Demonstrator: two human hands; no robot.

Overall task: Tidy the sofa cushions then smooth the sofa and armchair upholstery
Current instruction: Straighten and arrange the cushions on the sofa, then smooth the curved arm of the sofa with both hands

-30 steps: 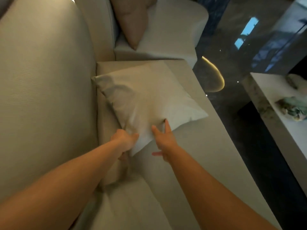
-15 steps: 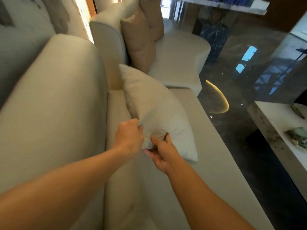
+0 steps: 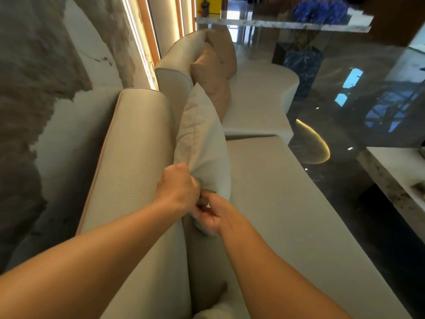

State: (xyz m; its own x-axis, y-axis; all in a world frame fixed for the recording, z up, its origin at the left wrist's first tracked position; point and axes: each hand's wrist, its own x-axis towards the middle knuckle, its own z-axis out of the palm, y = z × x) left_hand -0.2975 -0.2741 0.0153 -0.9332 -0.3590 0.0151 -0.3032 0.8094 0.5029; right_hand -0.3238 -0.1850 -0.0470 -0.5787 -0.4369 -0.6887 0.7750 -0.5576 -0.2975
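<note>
Head view: both hands, left hand and right hand, pinch the upright, creased beige cushion.

No text, label, brand, number or sign can be read anywhere in the view.
</note>
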